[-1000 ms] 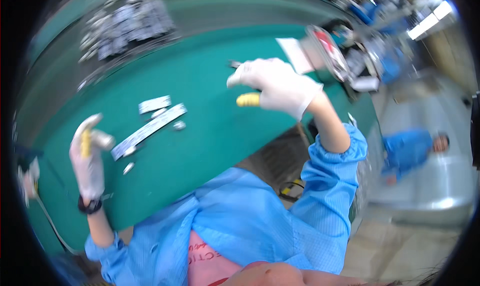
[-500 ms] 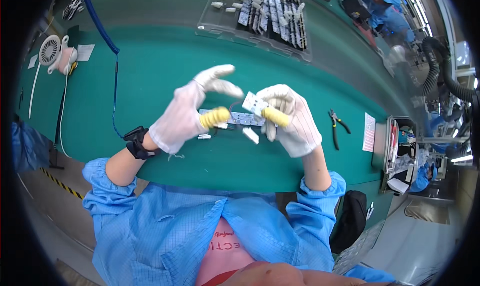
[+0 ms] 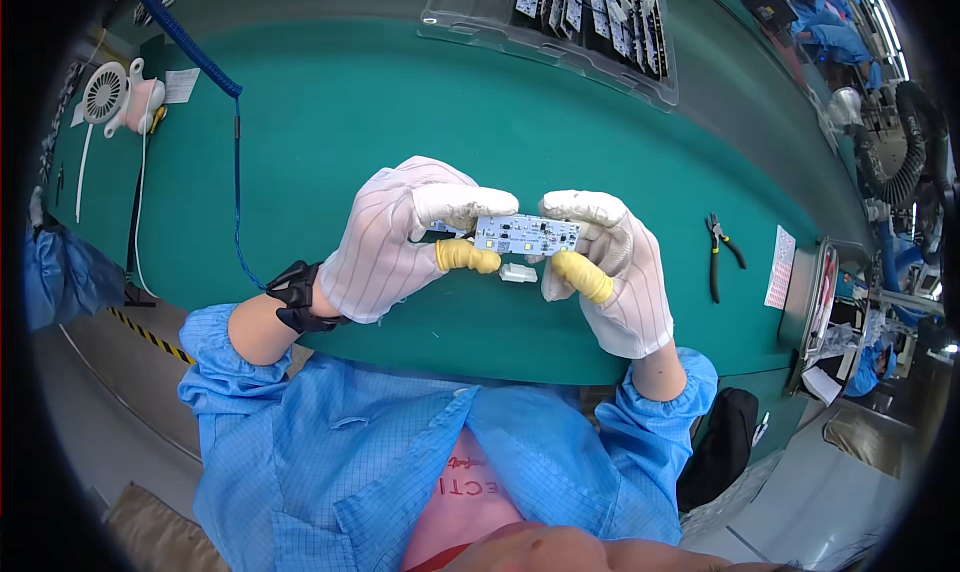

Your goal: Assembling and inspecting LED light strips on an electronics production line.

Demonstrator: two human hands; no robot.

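A narrow white circuit board (image 3: 527,235) with small yellow and dark parts is held level above the green mat, its face turned up. My left hand (image 3: 395,237) pinches its left end between the thumb and fingers. The right end is gripped by my right hand (image 3: 618,262). Both hands wear white striped gloves with yellow covers on the thumbs. A small white connector (image 3: 518,273) shows just below the board's lower edge. Part of another board (image 3: 444,228) shows beside my left fingers, mostly hidden by the hand.
A clear tray (image 3: 545,54) of upright boards stands at the back. Pliers (image 3: 716,257) with dark and yellow handles lie to the right, near a printed sheet (image 3: 781,267) and a metal-edged bin (image 3: 812,307). A white fan (image 3: 108,94) stands far left. A blue coiled cord (image 3: 190,42) runs to my left wristband (image 3: 298,297).
My left hand has come from open to closed on the board's left end. The board has turned from tilted to level between both hands. The whole view has shifted slightly.
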